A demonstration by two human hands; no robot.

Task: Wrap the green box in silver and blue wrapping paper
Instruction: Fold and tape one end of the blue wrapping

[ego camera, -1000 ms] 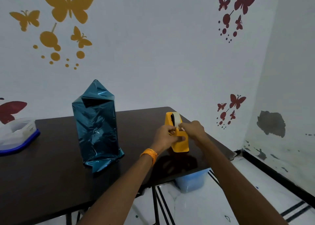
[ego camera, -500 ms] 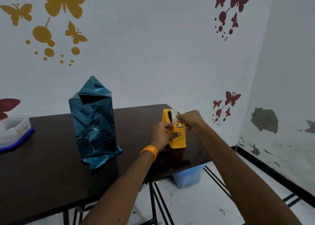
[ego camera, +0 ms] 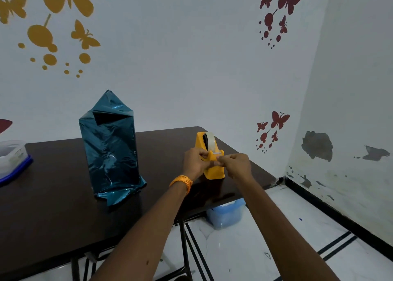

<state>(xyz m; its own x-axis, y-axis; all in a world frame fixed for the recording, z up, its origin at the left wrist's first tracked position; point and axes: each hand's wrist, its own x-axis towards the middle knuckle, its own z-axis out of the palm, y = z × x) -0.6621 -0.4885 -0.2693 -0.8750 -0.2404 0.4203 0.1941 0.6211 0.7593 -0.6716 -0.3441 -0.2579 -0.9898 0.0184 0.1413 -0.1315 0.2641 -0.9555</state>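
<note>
Fingertips of the right hand (ego camera: 237, 164) pinch clear tape (ego camera: 210, 141) at the cutter of one yellow tape dispenser (ego camera: 214, 171), which the left hand (ego camera: 194, 160) grips with curled fingers. One blue-wrapped box (ego camera: 109, 151) stands upright on the dark table (ego camera: 53, 217), left of both hands.

I read no text, brand or number anywhere. Faint marking on plastic tub (ego camera: 13, 156) too blurred to make out.

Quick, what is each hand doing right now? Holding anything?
Left hand: closed, gripping the yellow tape dispenser.
Right hand: closed, fingers pinching at the dispenser's cutter, seemingly on the end of the tape.
</note>
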